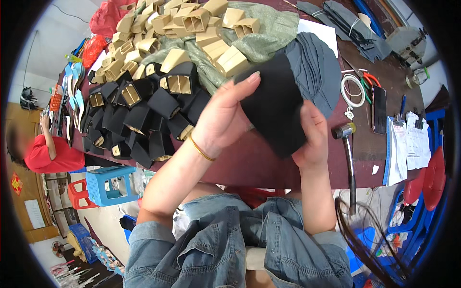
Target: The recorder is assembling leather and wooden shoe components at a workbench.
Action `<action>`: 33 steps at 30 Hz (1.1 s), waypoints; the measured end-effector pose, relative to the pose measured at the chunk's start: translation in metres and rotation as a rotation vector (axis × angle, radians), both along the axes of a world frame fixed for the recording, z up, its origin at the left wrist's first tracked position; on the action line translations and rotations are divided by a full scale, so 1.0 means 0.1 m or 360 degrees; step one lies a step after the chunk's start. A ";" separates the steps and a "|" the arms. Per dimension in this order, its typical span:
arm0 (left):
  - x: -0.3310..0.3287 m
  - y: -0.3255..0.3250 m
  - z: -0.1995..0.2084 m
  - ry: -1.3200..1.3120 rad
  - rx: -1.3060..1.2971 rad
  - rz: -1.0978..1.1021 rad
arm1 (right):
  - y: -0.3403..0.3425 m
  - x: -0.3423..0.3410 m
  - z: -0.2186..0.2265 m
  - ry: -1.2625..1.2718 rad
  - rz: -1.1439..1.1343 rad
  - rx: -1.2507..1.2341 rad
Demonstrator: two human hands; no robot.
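Note:
Both my hands hold up a black cloth-covered shoe heel (271, 103) above the front of the table. My left hand (225, 113) is closed on its left side, thumb along the upper edge and the other fingers mostly hidden. On the lower right edge my right hand (313, 137) grips it, fingers partly behind. Only a smooth, matte black face shows; the underside is hidden. Left of my left hand lies a heap of black-covered heels (139, 115), some with tan hollow ends showing. Bare tan heels (194, 21) are piled behind them on a green woven sack (273, 29).
A fanned stack of dark grey pieces (314, 67) lies behind my hands. To the right are a hammer (349, 158), a white coil (353, 91), a phone (379, 110) and clipped papers (417, 137). A person in red (50, 153) works at the far left, near a blue stool (110, 185).

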State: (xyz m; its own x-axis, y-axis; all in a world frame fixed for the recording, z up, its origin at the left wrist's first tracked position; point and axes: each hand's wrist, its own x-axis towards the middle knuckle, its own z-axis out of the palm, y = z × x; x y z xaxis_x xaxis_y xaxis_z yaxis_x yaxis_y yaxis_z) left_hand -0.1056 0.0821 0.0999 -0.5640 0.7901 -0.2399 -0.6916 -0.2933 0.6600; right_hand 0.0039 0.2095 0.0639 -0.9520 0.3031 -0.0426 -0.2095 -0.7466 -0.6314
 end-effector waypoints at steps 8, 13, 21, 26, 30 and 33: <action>-1.31 0.28 0.20 0.1871 -0.1221 0.0438 | 0.10 -0.63 -0.36 0.0268 0.0041 0.0178; -2.34 0.16 -0.12 0.2155 -0.1620 0.0871 | 0.12 -0.79 -0.64 0.0299 0.0010 -0.0025; -2.16 -0.29 0.19 0.0502 -0.0453 0.0032 | 0.30 -0.77 -0.81 0.0980 0.0250 -0.0393; -0.64 -0.56 0.26 0.1604 -0.0999 -0.0188 | 0.29 -0.60 -0.54 0.1121 0.0562 -0.0935; 0.08 -0.70 -0.27 0.0531 -0.0325 -0.0165 | -0.14 -0.30 -0.35 0.0235 -0.0027 0.0080; 0.48 -0.77 -0.37 0.0704 -0.0550 -0.0038 | -0.21 -0.02 0.02 -0.0082 0.0056 0.0042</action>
State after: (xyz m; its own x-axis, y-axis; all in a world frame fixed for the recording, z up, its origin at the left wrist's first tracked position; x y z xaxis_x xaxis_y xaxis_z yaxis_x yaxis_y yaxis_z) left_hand -0.0578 0.0051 0.0633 -0.6525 0.7215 -0.2318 -0.3309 0.0039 0.9437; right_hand 0.0018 0.1883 0.0662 -0.9587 0.2715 -0.0844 -0.1501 -0.7356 -0.6605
